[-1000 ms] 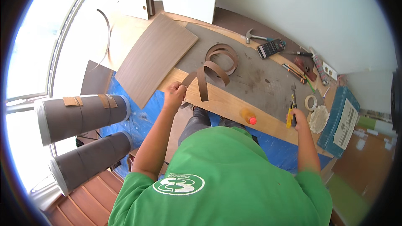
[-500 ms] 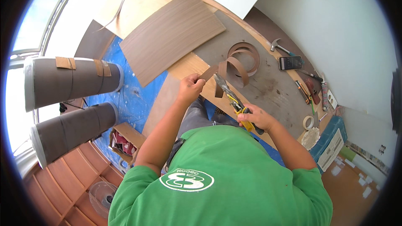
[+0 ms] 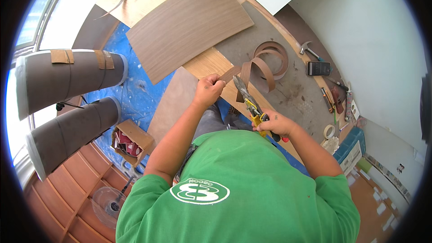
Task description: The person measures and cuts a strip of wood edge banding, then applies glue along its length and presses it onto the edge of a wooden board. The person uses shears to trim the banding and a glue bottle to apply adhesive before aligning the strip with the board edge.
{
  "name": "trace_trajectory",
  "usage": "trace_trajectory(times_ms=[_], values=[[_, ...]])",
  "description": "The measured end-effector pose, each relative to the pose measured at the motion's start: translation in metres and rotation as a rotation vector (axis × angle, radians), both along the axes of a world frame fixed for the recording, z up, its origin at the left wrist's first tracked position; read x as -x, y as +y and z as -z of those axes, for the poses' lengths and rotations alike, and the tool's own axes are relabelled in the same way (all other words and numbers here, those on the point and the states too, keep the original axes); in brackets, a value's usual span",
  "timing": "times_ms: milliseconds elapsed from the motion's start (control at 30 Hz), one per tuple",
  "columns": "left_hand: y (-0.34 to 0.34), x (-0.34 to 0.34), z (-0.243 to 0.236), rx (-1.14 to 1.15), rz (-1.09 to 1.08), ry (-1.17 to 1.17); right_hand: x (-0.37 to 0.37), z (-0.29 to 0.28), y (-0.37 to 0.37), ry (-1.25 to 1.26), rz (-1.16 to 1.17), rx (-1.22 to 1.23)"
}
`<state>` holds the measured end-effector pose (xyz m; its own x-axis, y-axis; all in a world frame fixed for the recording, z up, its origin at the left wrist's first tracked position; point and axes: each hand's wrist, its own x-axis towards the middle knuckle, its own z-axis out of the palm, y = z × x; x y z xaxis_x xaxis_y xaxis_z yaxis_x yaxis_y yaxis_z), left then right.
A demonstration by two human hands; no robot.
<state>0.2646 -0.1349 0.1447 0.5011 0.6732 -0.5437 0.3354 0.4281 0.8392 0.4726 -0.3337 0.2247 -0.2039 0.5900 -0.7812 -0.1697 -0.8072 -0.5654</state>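
My left hand (image 3: 209, 89) pinches the end of a brown edge-banding strip (image 3: 250, 69), whose loose curls rest over the worktop's pale wooden edge beside a coil (image 3: 281, 58). My right hand (image 3: 272, 123) is closed on yellow-and-black metal snips (image 3: 246, 99), held in front of my body with their blades angled up at the strip, just right of my left fingers. Whether the blades touch the strip I cannot tell. A wood-grain board (image 3: 189, 27) lies beyond my left hand.
The grey worktop (image 3: 292, 99) carries a hammer (image 3: 308, 49), phone (image 3: 318, 68), tape roll (image 3: 329, 131) and several small tools; a teal case (image 3: 348, 148) stands at its right end. Grey rolls (image 3: 67, 85), a cardboard box (image 3: 132, 141) and a fan (image 3: 107, 204) are at my left.
My right hand has brought the snips from the worktop's right side leftward to the strip at my left hand. My view has shifted, bringing more of the box and fan into sight.
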Motion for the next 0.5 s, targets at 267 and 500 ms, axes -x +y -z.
trace_trajectory(times_ms=[267, 500], values=[[0.001, 0.005, 0.012, -0.032, -0.026, -0.008, -0.003, -0.016, 0.012, -0.179, -0.114, 0.146], [0.001, 0.003, 0.005, -0.046, -0.025, -0.023, 0.0, -0.018, 0.02, -0.208, -0.17, 0.129]])
